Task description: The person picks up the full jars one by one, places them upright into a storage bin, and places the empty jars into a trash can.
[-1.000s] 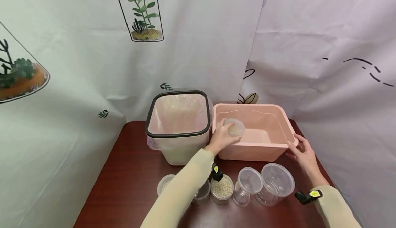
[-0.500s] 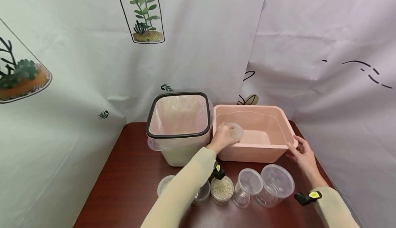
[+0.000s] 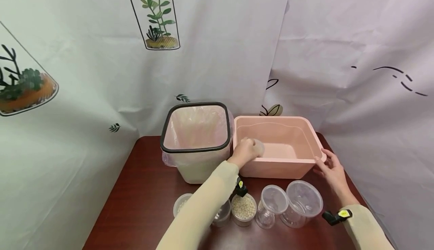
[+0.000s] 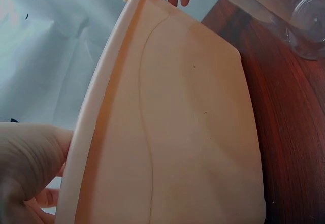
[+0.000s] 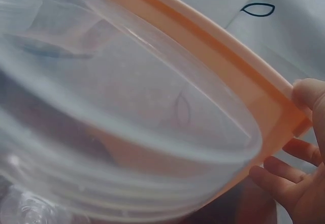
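left hand (image 3: 246, 151) is gripping a small cup (image 3: 258, 147) low inside the pink tub (image 3: 278, 163), right hand (image 3: 330, 167) fingers loosely steadying the tub's right corner, so I'd keep bracing and set it flat before releasing.

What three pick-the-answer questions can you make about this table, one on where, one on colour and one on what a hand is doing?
1. Where is the small clear container?
A. inside the pink tub
B. in the lined bin
C. on the table

2. What colour is the bin's rim?
A. pink
B. black
C. white

3. What is the right hand doing?
A. lifting a lid
B. hanging idle
C. touching the pink tub's corner

Answers:
1 A: the left hand holds it down in the pink tub.
2 B: a dark band frames the lined bin.
3 C: its fingers rest against the tub's corner.
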`<state>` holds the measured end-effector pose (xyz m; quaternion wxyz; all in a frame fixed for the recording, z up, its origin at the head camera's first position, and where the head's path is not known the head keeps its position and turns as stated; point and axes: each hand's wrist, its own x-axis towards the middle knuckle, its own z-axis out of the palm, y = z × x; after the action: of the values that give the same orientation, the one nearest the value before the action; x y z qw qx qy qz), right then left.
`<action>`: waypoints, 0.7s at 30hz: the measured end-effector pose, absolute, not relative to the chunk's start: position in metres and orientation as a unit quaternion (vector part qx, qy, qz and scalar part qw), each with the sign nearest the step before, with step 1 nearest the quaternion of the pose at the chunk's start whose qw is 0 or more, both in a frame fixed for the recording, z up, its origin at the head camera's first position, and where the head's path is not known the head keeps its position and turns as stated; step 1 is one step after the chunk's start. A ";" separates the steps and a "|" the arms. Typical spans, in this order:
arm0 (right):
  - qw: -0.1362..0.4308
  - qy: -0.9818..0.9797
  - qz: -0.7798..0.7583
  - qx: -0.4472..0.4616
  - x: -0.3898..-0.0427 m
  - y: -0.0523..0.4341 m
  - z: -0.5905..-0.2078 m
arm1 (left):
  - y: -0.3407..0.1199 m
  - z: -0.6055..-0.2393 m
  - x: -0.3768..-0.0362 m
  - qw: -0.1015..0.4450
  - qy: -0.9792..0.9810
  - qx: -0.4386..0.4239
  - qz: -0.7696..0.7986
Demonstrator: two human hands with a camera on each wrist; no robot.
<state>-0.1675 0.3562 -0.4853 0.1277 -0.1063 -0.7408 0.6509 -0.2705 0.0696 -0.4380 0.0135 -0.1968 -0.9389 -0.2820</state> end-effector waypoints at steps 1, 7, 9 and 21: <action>0.128 -0.742 0.650 -0.106 -0.168 0.356 -0.485 | 0.069 -0.438 -0.270 0.011 -0.940 -0.193 -0.281; 0.129 -0.744 0.648 -0.101 -0.169 0.354 -0.484 | 0.067 -0.436 -0.266 0.016 -0.943 -0.184 -0.277; 0.124 -0.738 0.656 -0.101 -0.169 0.354 -0.485 | 0.066 -0.436 -0.265 0.028 -0.941 -0.192 -0.277; 0.124 -0.742 0.650 -0.109 -0.165 0.352 -0.485 | 0.056 -0.433 -0.249 0.088 -0.933 -0.241 -0.251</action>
<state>-0.1654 0.3525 -0.4850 0.1245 -0.1086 -0.7418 0.6500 -0.2490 0.0556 -0.4332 0.0876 -0.2411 -0.9334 -0.2509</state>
